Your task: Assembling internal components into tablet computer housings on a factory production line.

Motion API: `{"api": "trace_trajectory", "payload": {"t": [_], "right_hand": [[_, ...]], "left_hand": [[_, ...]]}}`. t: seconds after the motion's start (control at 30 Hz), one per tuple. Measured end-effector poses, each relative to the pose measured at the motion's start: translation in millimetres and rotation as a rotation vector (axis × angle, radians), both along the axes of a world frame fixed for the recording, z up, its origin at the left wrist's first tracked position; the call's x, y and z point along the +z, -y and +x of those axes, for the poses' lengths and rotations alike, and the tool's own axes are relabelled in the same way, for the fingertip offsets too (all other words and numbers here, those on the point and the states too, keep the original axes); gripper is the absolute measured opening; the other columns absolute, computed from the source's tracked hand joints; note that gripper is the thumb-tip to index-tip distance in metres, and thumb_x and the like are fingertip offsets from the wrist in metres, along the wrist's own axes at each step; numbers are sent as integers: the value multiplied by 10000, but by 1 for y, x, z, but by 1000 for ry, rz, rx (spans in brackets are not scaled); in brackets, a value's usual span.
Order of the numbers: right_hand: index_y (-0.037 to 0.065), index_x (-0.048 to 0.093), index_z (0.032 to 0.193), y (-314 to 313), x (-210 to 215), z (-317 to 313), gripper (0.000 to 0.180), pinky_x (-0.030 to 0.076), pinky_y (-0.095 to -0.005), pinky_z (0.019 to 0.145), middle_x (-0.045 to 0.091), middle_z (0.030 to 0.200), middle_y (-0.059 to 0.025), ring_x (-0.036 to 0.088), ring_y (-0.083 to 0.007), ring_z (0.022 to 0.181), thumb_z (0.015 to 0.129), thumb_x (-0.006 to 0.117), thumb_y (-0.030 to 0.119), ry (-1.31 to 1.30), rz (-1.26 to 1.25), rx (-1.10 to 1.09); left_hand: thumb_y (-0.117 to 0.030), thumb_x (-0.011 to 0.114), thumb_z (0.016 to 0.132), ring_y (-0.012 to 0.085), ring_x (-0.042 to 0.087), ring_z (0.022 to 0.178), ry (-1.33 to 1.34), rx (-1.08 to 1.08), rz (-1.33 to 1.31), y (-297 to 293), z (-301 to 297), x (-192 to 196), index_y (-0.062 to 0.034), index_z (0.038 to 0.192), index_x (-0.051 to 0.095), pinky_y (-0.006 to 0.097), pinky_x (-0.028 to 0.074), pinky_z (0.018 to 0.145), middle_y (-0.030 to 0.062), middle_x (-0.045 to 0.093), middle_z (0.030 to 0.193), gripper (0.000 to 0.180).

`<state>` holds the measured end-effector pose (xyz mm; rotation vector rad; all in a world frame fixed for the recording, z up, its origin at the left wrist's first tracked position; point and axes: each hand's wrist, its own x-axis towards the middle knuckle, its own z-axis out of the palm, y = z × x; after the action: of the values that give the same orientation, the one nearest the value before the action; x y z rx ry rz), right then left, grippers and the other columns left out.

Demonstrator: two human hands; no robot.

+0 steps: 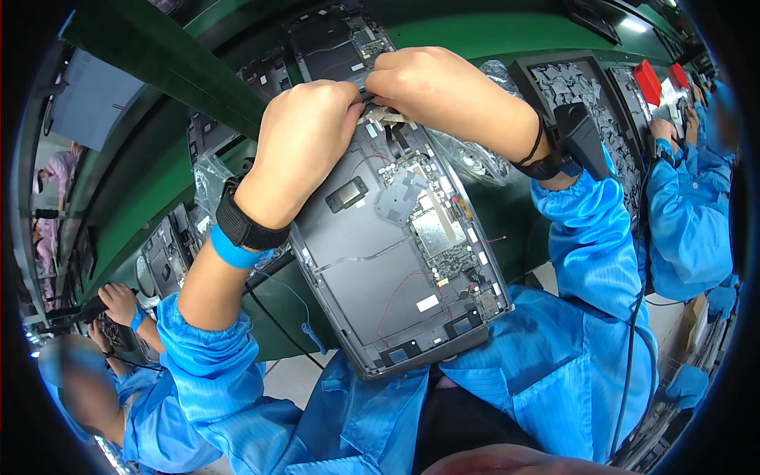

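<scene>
Long green conveyor desk (475,36) running across the scene. Resting on it: opened dark grey laptop base shell (396,253) with exposed boards, overhanging the near edge; crumpled clear plastic bag (467,154) just beside; more open grey laptop chassis (336,36) farther along; black keyboard frames (570,87) to the right.

Grey laptop chassis (396,245), bright blue sleeves (594,237), green conveyor (475,32).

A green worktop (443,36) carries further open grey laptop shells (336,39), crinkled clear plastic bags (475,158) and red blocks (647,81). Co-workers in blue smocks (689,222) sit alongside.
</scene>
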<state>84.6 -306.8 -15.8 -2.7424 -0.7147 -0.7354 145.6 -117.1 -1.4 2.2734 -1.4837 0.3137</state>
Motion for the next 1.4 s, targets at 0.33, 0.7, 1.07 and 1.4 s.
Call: {"api": "trace_trajectory", "payload": {"t": [0.33, 0.7, 1.07, 1.4], "right_hand": [[16, 598, 786, 5, 6, 9, 103, 514, -397, 714, 581, 760, -102, 619, -306, 791, 750, 682, 62, -72, -75, 167], [24, 596, 785, 5, 7, 8, 115, 513, -401, 708, 571, 765, -99, 611, -300, 794, 735, 688, 71, -102, -68, 157], [43, 661, 911, 8, 23, -28, 185, 508, -377, 711, 616, 853, -85, 609, -281, 839, 741, 714, 93, 150, 37, 159], [67, 646, 1000, -5, 0, -80, 287, 398, -437, 979, 558, 1194, -120, 479, -322, 1189, 744, 750, 144, -187, 223, 213]], "left_hand": [[-110, 656, 800, 347, 630, 702, 37, -5, -19, -3, 1, -5, -14, 716, 624, 440, 513, 634, 150, 629, 722, 132], [-119, 653, 795, 343, 636, 655, 129, -43, 16, 1, 3, -8, 2, 679, 607, 434, 520, 596, 161, 622, 688, 174], [-47, 655, 787, 335, 608, 805, 76, -39, -202, -15, -17, 16, -9, 840, 654, 410, 494, 722, 136, 628, 840, 65], [-214, 798, 682, 276, 570, 767, -39, 79, 72, -38, -86, 15, -59, 809, 596, 373, 462, 641, 85, 552, 794, 285]]}}
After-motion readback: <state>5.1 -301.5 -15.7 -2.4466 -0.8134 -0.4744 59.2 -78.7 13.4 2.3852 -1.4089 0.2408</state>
